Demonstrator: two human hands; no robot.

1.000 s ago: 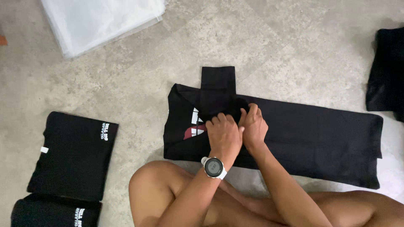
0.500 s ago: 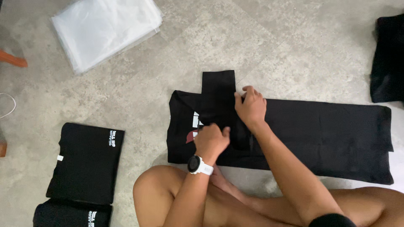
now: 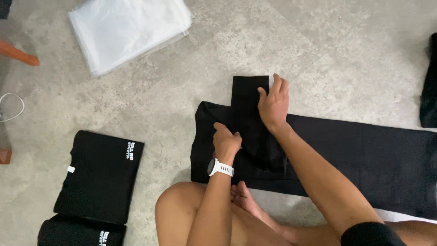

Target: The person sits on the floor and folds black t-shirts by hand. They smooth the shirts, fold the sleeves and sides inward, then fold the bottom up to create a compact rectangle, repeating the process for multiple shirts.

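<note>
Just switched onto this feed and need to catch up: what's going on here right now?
A person sits on a grey stone floor with a long black garment spread flat before them. The right hand presses on a sleeve folded across the garment, its end sticking out past the top edge. The left hand, with a white watch at the wrist, rests on the fabric near the collar end. Two folded black shirts lie to the left, and a stack of clear plastic bags lies further up.

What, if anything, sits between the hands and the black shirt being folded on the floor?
Nothing visible. Both hands rest directly on the black shirt: the left hand presses near its collar end, the right hand lies flat on the folded sleeve strip.
</note>
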